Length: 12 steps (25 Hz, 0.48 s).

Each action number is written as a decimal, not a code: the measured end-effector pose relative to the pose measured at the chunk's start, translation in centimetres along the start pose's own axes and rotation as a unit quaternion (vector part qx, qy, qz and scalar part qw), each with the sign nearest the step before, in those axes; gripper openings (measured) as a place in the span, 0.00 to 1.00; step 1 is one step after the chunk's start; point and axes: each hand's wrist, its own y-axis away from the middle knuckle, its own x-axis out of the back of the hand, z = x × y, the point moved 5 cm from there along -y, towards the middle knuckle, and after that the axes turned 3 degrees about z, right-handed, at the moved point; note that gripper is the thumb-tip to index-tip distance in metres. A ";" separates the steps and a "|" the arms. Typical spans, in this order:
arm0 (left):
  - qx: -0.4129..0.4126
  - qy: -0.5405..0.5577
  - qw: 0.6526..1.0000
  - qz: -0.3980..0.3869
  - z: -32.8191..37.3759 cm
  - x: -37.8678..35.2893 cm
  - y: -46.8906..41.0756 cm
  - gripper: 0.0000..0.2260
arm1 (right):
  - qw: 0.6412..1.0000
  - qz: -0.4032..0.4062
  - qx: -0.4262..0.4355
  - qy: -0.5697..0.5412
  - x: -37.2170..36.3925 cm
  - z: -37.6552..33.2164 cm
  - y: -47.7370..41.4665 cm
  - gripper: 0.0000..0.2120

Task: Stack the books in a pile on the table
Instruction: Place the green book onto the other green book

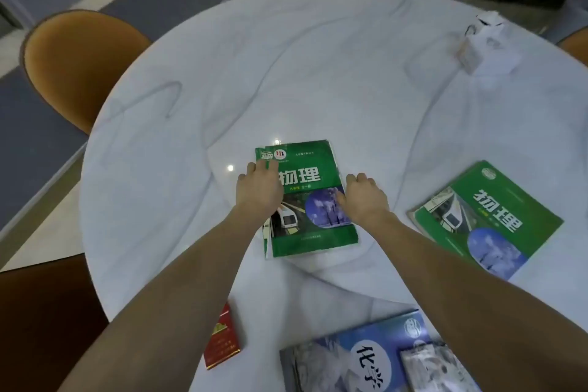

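Left hand (259,191): flat, fingers spread on the central green book's (313,210) left edge, gripping nothing.
Right hand (362,197): flat on its right edge.
Pile: barely started.
Remaining: second green book (486,219) right of both hands; blue book (359,356) nearer the person.

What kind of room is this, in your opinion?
Probably a home dining area: a round marble table with orange chairs around it, school textbooks lying on it, and a tissue box at the far side.

"物理" on the centre green book (305,200), "物理" on the right green book (490,219), "化学" on the blue book (359,356)
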 end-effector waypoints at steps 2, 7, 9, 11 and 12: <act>0.047 0.031 0.998 -0.023 -0.7 -1.2 0.1 0.15 | 0.998 -0.027 -0.034 -0.037 -1.0 0.1 -0.4 0.21; 0.215 0.210 0.952 -0.057 -1.4 -3.7 1.1 0.20 | 0.981 -0.073 -0.103 -0.149 -3.5 0.5 -0.9 0.21; 0.297 0.275 0.912 -0.065 -2.3 -4.7 0.5 0.19 | 0.973 -0.069 -0.124 -0.179 -3.7 0.8 -1.3 0.21; 0.353 0.338 0.869 -0.071 -3.3 -5.7 0.0 0.17 | 0.969 -0.069 -0.133 -0.197 -3.9 1.0 -1.6 0.21; 0.368 0.359 0.855 -0.066 -3.7 -6.2 -0.1 0.15 | 0.968 -0.069 -0.134 -0.202 -4.0 1.0 -1.6 0.21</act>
